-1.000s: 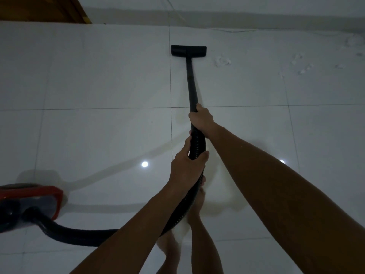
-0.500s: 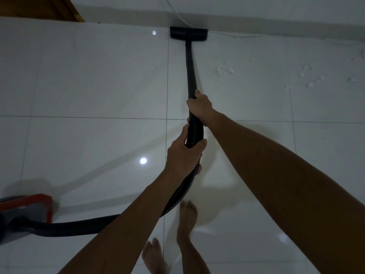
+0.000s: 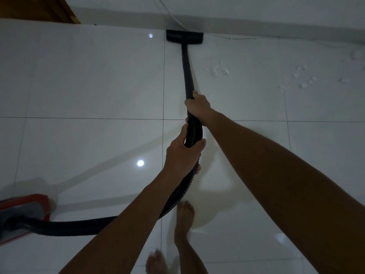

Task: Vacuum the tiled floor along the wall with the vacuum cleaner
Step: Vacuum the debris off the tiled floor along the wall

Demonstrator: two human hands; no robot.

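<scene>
At the foot of the wall, the floor nozzle (image 3: pixel 184 36) sits beside a thin white cable (image 3: pixel 237 38) it could suck in, while the right hand (image 3: pixel 198 106) grips the wand (image 3: pixel 187 72) and the left hand (image 3: pixel 182 157) the ribbed hose (image 3: pixel 194 133).

A dim room in a home. Glossy white floor tiles (image 3: pixel 88 80) meet a plain wall (image 3: pixel 256 10). Bare feet (image 3: pixel 184 216) and a canister vacuum (image 3: pixel 23 212) suggest it.

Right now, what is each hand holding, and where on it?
Both hold the vacuum cleaner: right hand on the lower end of the rigid wand, left hand on the ribbed hose just behind.
</scene>
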